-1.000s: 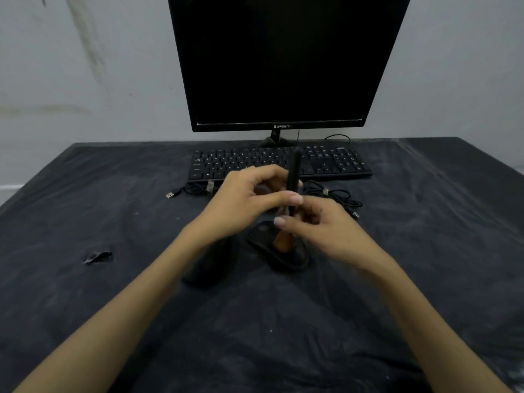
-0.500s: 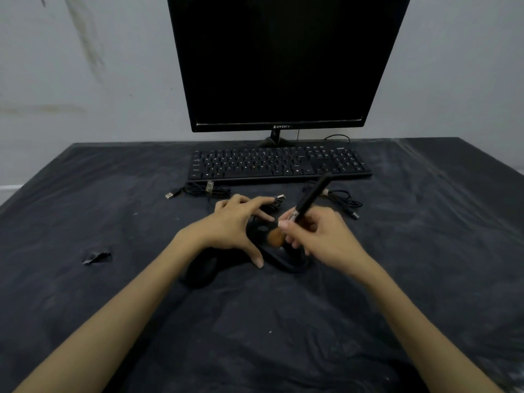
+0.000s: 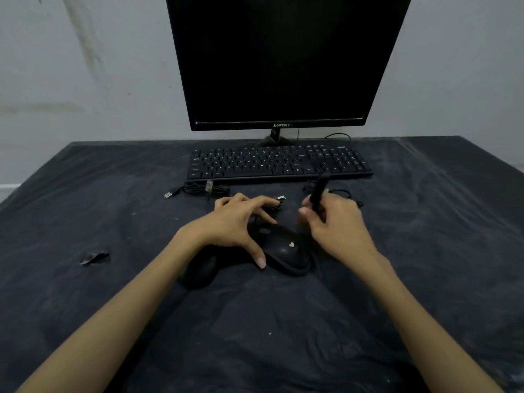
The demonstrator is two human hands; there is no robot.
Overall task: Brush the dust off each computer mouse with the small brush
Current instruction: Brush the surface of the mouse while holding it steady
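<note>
The left hand (image 3: 232, 225) rests spread over the front of a black mouse (image 3: 285, 249) on the dark cloth (image 3: 255, 336), thumb down its left side, fingers straight. The right hand (image 3: 333, 225) grips the brush (image 3: 317, 191) just right of that mouse, handle tilted toward the keyboard (image 3: 279, 163); its bristles are hidden. A 2nd mouse (image 3: 200, 269) lies under the left wrist.

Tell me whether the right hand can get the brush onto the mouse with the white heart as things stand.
Probably yes. The right hand grips the brush just beside the mouse, whose top is bare; the left hand touches only its left edge.
</note>
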